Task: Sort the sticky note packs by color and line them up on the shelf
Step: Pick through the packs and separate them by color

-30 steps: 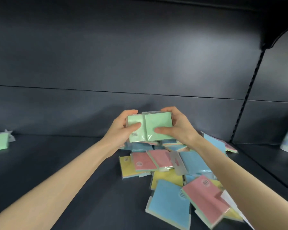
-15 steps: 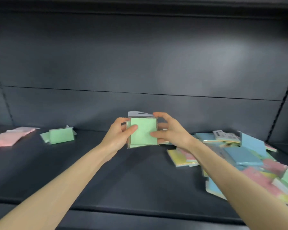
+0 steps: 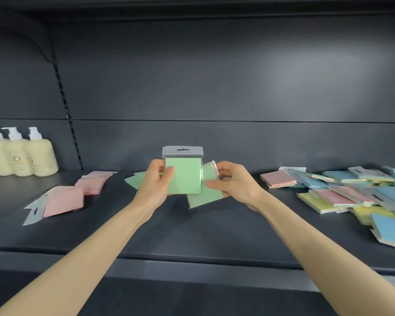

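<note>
My left hand grips an upright green sticky note pack with a grey hang tab. My right hand pinches a second green pack, tilted and held just right of the first. Both are above the dark shelf. Another green pack lies on the shelf behind my left hand, partly hidden. Pink packs lie at the left. A mixed pile of blue, pink and yellow packs lies at the right.
Cream pump bottles stand at the far left behind a slotted upright. The shelf's back panel rises right behind the packs. The shelf's front edge runs across below my forearms.
The two green packs moved left from above the mixed pile to the shelf's middle. They were held together; now each hand has one and they are spread apart.
</note>
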